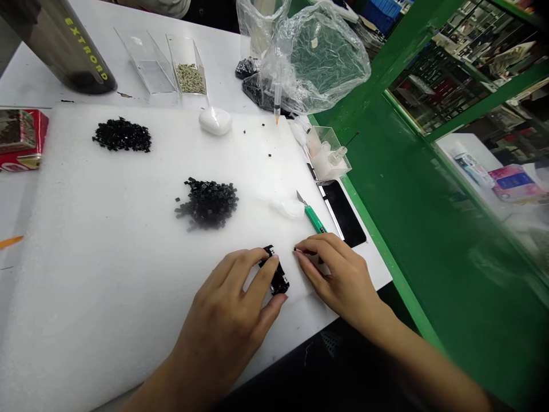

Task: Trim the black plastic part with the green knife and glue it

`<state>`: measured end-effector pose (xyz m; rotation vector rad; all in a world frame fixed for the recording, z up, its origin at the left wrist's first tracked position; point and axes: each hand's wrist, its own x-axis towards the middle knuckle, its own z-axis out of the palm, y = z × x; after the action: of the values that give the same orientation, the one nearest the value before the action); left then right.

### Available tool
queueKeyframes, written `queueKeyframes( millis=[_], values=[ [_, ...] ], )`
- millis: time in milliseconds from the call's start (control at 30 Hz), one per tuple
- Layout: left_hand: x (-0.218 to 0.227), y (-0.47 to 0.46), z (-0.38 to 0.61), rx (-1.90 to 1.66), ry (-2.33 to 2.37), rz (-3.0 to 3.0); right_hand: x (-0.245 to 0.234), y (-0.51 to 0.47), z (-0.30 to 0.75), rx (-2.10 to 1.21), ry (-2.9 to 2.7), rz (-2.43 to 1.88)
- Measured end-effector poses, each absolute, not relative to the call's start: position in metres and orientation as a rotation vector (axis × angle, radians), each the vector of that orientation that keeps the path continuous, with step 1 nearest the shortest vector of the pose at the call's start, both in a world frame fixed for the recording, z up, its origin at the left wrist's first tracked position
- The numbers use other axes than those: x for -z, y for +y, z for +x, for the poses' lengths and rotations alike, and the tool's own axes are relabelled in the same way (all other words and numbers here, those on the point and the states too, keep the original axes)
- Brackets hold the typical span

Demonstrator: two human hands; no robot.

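A: Where is the black part (281,280), and which way does it point?

B: It sits over the near right portion of the white pad (107,257), between your left hand (225,297) and your right hand (343,274); its long axis slants, the far end toward the upper left, the near end toward you and slightly right; whether it rests flat on the pad, you cannot tell from here.

A: And the hands?

B: Your left hand reaches in from below, back upward, fingers and thumb closed on the part; your right forearm comes from the lower right, and thumb and forefinger pinch a tiny dark piece (295,249), just beside the part yet apart from it.

A: What about the containers?

B: Beyond the pad you have one clear tray (155,75), and right of it a second tray (182,46) holding greenish bits (190,78); by the pad's right edge, a clear box (330,173) holds pale items (338,154); farther back stands a crumpled clear bag (330,57), with black material (257,91) at its base, too unclear to name.
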<state>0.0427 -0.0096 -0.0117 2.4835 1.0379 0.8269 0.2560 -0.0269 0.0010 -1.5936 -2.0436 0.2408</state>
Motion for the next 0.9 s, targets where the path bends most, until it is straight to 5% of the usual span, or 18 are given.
queueKeyframes(
  millis=[667, 900],
  values=[
    [-0.006, -0.004, 0.032, -1.347, 1.509, 1.435, -0.005, -0.033, 0.253, -0.316, -2.065, -1.636],
    [-0.006, -0.007, 0.035, -1.193, 1.217, 1.935, -0.002, -0.05, 0.255, -0.241, -2.286, -1.545]
  ],
)
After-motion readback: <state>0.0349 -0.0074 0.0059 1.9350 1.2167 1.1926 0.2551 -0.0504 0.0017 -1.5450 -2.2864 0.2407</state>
